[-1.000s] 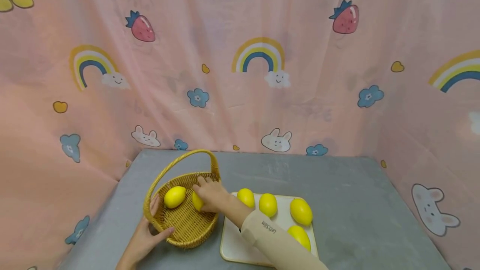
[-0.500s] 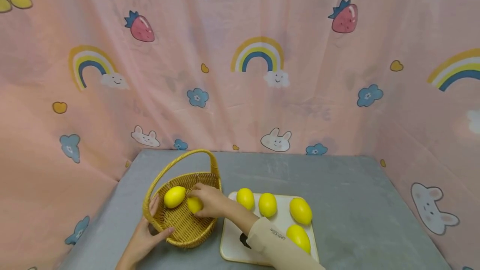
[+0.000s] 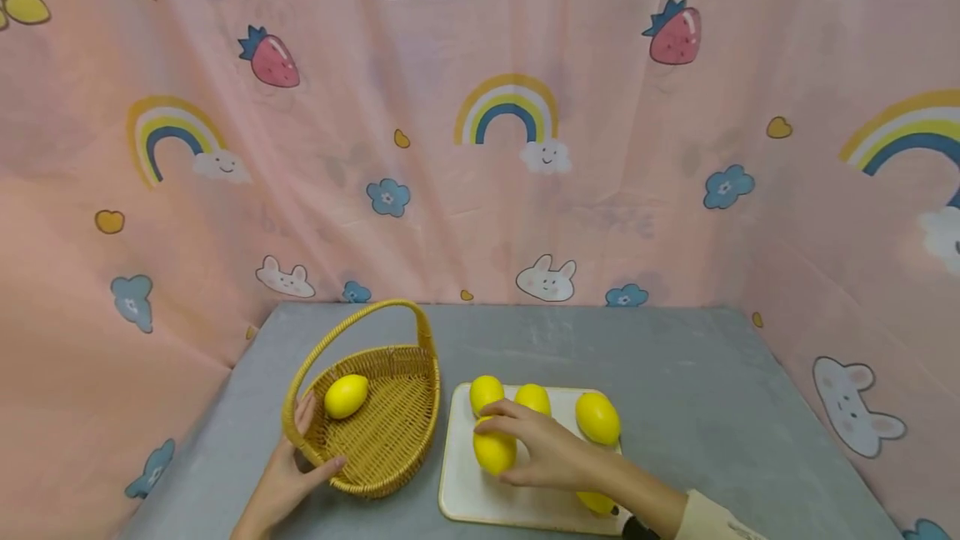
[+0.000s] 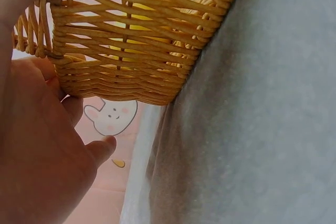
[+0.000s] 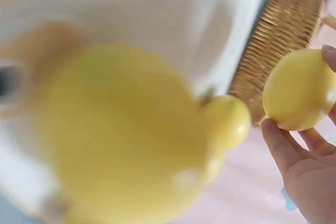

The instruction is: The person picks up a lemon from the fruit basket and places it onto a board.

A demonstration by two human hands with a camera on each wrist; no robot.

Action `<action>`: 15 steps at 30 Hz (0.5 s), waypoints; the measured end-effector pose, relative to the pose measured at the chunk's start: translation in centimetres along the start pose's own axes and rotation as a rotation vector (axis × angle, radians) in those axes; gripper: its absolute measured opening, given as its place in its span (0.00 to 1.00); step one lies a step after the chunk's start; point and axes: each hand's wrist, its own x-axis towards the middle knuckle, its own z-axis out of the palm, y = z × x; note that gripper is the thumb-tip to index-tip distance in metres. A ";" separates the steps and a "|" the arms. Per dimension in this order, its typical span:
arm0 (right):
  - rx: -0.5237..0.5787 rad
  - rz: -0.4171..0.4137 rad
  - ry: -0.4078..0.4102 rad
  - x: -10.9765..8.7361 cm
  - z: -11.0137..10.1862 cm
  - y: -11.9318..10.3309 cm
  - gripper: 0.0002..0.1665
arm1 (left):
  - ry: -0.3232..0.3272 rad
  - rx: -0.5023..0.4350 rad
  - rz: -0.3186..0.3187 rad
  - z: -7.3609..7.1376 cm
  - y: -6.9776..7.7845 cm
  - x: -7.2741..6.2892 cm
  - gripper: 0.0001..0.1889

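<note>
My left hand (image 3: 283, 473) grips the near left side of a wicker basket (image 3: 386, 486), its thumb over the rim and its fingers by the handle's base. The left wrist view has this hand (image 4: 44, 145) against the basket's woven wall (image 4: 136, 72). One yellow lemon (image 3: 347, 397) lies inside. Over a white tray (image 3: 468, 490), my right hand (image 3: 551, 450) pinches another lemon (image 3: 495, 450) between thumb and fingers. That same lemon (image 5: 296, 90) shows clear of the tray surface in the right wrist view, above the hand (image 5: 310, 182).
Several lemons sit on the tray, among them a back left one (image 3: 487, 392), a back right one (image 3: 597, 417) and a front one (image 3: 596, 502) partly behind the right forearm. The grey table (image 3: 697, 407) ends at a pink patterned curtain (image 3: 420, 257).
My right hand has taken a lemon out of the basket and moved right with it, to above the tray. The left hand keeps its place on the basket.
</note>
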 end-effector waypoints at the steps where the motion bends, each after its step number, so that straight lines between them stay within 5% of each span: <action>1: -0.022 -0.002 -0.007 -0.8 -0.1 0.2 0.29 | -0.002 0.001 -0.005 0.0 0.0 0.0 0.53; 7: -0.190 -0.086 0.036 -4.1 0.3 1.2 0.30 | -0.013 0.022 -0.011 0.0 0.1 -0.2 0.53; 15: -0.299 -0.186 0.084 -5.1 1.1 2.2 0.31 | -0.012 0.015 0.013 -0.1 0.2 -0.2 0.53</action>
